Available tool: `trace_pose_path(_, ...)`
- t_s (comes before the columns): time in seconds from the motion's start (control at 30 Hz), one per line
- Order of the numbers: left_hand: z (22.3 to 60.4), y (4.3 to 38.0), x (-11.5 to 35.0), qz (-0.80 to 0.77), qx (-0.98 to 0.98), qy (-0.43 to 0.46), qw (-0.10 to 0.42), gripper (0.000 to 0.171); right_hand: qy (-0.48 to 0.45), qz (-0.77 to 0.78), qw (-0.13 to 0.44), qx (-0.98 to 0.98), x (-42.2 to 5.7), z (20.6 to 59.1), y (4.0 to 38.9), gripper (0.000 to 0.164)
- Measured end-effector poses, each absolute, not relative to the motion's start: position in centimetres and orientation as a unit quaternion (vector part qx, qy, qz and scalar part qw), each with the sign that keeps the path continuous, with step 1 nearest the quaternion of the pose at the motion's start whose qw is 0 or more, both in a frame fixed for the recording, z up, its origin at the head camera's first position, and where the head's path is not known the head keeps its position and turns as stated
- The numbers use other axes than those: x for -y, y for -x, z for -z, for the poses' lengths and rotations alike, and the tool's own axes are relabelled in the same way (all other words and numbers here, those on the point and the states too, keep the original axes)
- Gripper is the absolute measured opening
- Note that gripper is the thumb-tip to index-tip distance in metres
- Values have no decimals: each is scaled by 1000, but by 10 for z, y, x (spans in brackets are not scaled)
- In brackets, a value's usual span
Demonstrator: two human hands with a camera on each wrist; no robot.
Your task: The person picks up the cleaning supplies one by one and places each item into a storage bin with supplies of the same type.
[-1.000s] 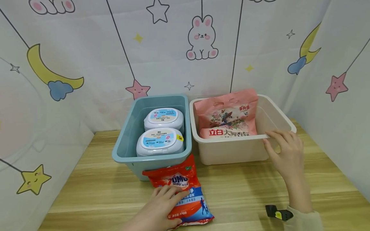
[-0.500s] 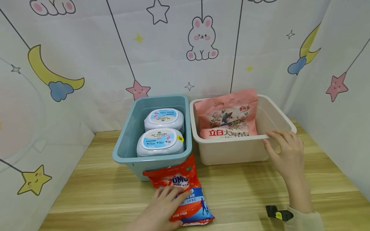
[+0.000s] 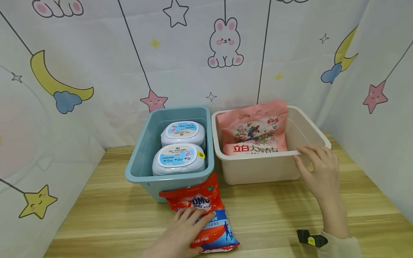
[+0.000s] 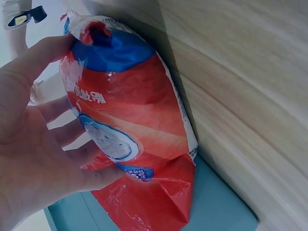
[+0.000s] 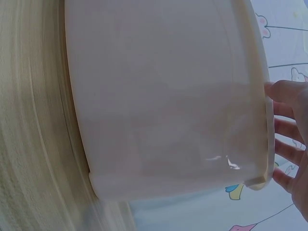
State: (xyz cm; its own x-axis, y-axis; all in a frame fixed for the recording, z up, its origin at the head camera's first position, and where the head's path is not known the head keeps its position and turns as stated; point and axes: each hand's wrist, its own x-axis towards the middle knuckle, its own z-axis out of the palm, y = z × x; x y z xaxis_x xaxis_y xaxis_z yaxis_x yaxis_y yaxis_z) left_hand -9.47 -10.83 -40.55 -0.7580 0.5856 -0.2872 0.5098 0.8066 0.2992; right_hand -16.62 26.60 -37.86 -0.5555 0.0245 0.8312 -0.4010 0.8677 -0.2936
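Note:
A red and blue OMO laundry powder bag (image 3: pixel 219 227) lies on the table, its top end against the front of the teal bin (image 3: pixel 155 184). My left hand (image 3: pixel 180 231) rests on it with spread, nearly straight fingers; in the left wrist view the thumb touches the bag (image 4: pixel 130 110) near its blue end. My right hand (image 3: pixel 321 172) grips the front right rim of the cream bin (image 3: pixel 258 170), fingertips over the edge and thumb outside. In the right wrist view the fingers (image 5: pixel 286 127) hook the rim. Inside that bin sits a pink laundry powder bag (image 3: pixel 258 132).
Two white lidded tubs (image 3: pixel 179 161) stand one behind the other in the teal bin. Both bins stand side by side near the patterned backdrop (image 3: pixel 184 68). A black strap (image 3: pixel 311 238) shows at the right sleeve. Bare wooden tabletop (image 3: pixel 267 215) extends before the cream bin.
My left hand shifts very slightly on the OMO laundry powder bag. The right hand, both bins and their contents stay where they were.

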Motion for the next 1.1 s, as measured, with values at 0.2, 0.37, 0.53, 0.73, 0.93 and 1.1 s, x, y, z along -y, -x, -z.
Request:
trace_pose_path(0.2,406,94,108,-107,-930,-296,189,84,-109,-232,456,852,-266,379,166,31)
trace_pose_path(0.37,407,95,107,-107,-930,-288,199,84,-108,-231,456,852,-266,379,166,31)
trace_pose_path(0.53,409,97,105,-108,-931,-279,207,82,-108,-228,458,853,-266,378,166,31)
trace_pose_path(0.73,411,98,104,-111,-931,-269,221,81,-108,-228,456,853,-266,378,166,31)
trace_pose_path(0.93,411,99,103,-107,-931,-270,223,78,-107,-230,455,853,-265,378,165,31)
trace_pose_path(1.1,410,98,102,-100,-930,-274,223,77,-109,-232,457,852,-265,378,166,31)
